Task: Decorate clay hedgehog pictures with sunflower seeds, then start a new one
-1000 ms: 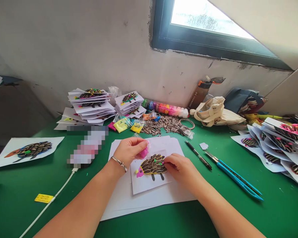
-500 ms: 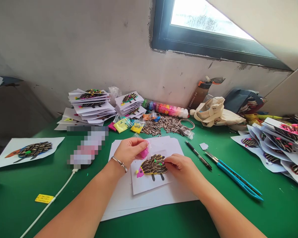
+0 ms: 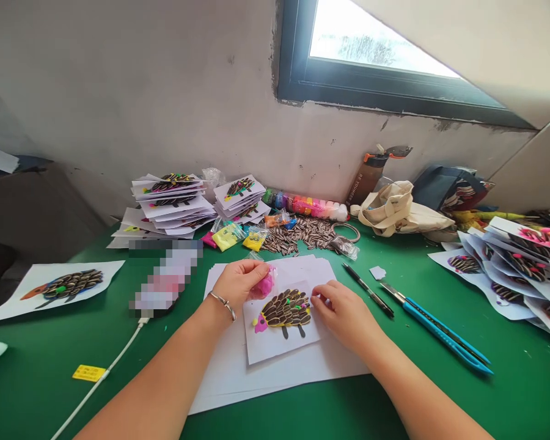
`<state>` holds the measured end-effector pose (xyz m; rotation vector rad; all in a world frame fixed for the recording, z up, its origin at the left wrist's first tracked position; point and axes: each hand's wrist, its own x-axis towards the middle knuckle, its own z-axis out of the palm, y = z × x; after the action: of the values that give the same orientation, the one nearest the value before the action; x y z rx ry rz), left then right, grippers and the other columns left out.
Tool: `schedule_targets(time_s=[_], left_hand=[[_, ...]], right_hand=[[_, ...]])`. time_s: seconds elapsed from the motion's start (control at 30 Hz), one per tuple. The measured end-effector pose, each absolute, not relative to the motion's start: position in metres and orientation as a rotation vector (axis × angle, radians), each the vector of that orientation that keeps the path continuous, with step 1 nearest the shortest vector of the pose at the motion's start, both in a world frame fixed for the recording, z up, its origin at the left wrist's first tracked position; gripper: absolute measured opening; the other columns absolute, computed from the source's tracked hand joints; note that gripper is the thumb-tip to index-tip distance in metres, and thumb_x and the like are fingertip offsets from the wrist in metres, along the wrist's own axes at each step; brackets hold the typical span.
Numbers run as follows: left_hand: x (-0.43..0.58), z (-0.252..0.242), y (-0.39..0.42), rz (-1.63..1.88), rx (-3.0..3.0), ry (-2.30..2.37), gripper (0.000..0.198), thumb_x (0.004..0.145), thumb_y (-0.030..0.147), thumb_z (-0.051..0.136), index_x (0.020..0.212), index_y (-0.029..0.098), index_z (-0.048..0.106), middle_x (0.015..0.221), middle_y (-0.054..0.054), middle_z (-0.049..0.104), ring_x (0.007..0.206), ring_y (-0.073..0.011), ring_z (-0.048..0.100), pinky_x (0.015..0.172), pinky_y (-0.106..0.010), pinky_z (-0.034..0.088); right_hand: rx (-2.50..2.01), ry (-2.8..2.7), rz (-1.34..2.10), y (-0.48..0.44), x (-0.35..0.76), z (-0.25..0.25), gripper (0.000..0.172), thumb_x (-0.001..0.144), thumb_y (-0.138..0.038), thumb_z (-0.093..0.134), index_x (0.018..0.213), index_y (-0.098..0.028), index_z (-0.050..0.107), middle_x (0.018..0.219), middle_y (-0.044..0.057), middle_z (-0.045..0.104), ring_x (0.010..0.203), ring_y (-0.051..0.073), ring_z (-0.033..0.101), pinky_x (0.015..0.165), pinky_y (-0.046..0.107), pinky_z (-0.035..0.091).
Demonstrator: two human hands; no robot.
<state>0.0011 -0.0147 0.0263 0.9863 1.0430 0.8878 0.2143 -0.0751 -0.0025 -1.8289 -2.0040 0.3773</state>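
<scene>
My left hand (image 3: 238, 281) is closed on a small clear bag of pink clay (image 3: 266, 282), above the upper edge of a white card (image 3: 261, 351). On that card is a hedgehog picture (image 3: 284, 308) with sunflower seeds for spines, yellow clay between them, a pink face and two dark seed legs. Small green clay bits sit among the seeds. My right hand (image 3: 337, 308) is beside the hedgehog's rear, thumb and finger pinched together; anything between them is too small to make out. The card lies on larger white sheets (image 3: 229, 388).
Loose sunflower seeds (image 3: 302, 235), bags of yellow clay (image 3: 228, 235) and a row of coloured clay (image 3: 309, 205) lie at the back. Finished cards are stacked left (image 3: 174, 208) and right (image 3: 527, 269). Right of the sheets lie a pen (image 3: 368, 290) and blue tweezers (image 3: 444, 330).
My right hand has drawn back slightly from the hedgehog's rear, which shows more. My left hand keeps the pink clay bag. The whole view has shifted slightly.
</scene>
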Motion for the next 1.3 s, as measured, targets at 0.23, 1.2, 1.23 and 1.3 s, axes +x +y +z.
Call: schedule_targets(time_s=[0.23,1.2,1.23,1.3], left_hand=[[-0.003,0.024,-0.010,0.927,0.934,1.054,0.030,0.060,0.040,0.077,0.069,0.014,0.065,0.055,0.001,0.058,0.051,-0.0096,0.053,0.053,-0.024,0.046],[-0.042,0.028,0.017,1.258,0.498,1.153,0.015,0.065,0.019,0.073,0.075,0.013,0.063,0.051,0.003,0.060,0.040,-0.0076,0.053,0.040,-0.019,0.047],[-0.042,0.028,0.018,1.269,0.482,1.156,0.014,0.066,0.018,0.072,0.075,0.013,0.063,0.051,0.003,0.060,0.040,-0.0076,0.053,0.039,-0.018,0.047],[-0.044,0.028,0.019,1.287,0.454,1.160,0.012,0.068,0.017,0.071,0.076,0.013,0.063,0.051,0.003,0.060,0.040,-0.0077,0.053,0.039,-0.019,0.047]], right_hand=[[-1.848,-1.958,0.325,-0.076,0.204,-0.008,0.022,0.086,-0.023,0.043,0.099,-0.022,0.061,0.090,0.005,0.058,0.081,0.017,0.055,0.071,0.027,0.041],[-1.228,-0.942,1.310,0.007,0.209,0.017,0.027,0.071,-0.038,0.063,0.086,-0.024,0.046,0.060,-0.005,0.059,0.051,0.014,0.058,0.048,0.024,0.045],[-1.216,-0.951,1.301,0.018,0.206,0.021,0.027,0.071,-0.037,0.064,0.086,-0.024,0.047,0.060,-0.005,0.059,0.051,0.014,0.058,0.048,0.024,0.045],[-1.201,-0.980,1.278,0.042,0.198,0.031,0.025,0.072,-0.036,0.064,0.086,-0.023,0.049,0.060,-0.005,0.059,0.050,0.014,0.058,0.048,0.025,0.046]])
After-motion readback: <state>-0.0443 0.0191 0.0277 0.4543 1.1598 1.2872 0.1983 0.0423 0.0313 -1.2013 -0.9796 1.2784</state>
